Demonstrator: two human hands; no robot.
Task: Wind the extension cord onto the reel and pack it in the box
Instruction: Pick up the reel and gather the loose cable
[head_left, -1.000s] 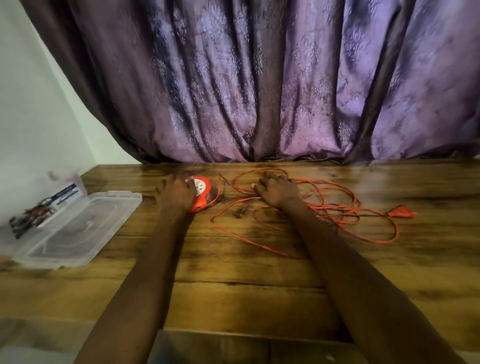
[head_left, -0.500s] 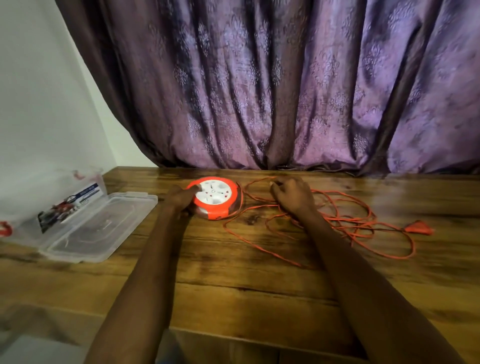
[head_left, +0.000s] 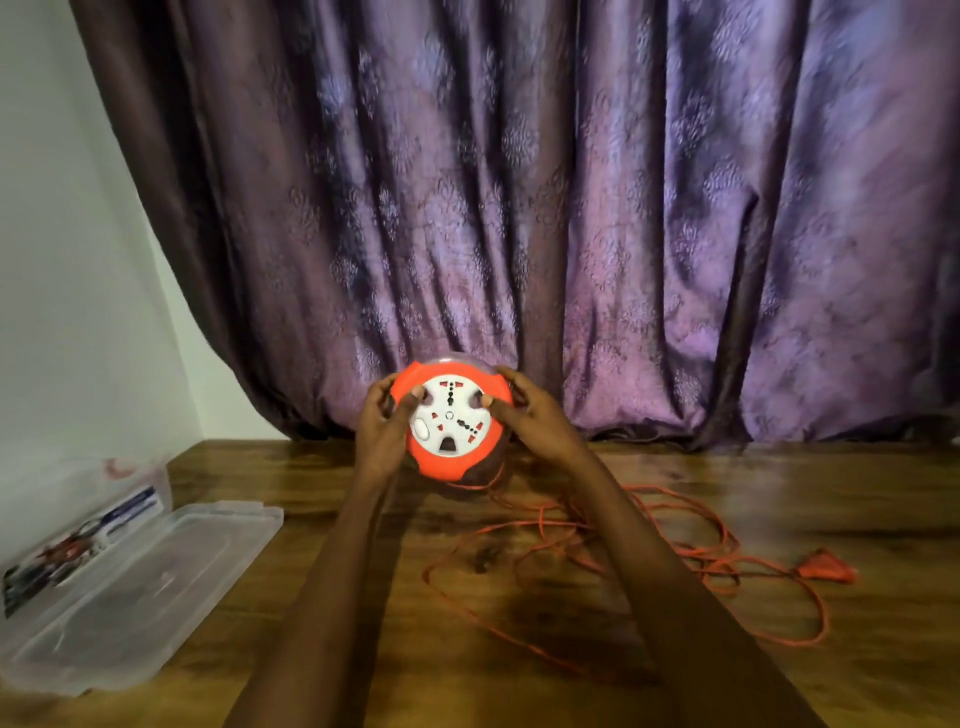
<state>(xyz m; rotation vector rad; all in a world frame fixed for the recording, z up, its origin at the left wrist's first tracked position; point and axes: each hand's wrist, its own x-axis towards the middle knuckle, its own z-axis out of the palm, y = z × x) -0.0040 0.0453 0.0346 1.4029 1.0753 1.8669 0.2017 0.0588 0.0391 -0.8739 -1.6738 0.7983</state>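
Fingers (head_left: 387, 400) of both hands closed around reel (head_left: 451, 418) rim | reel raised off table (head_left: 727, 675) | cord (head_left: 623, 545) loose below

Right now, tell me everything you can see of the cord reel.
The reel is a round orange plastic disc with a white face bearing sockets and a white switch. It is held up off the table, face toward the camera, between the left hand and right hand. The orange cord trails from its underside, mostly unwound on the table.
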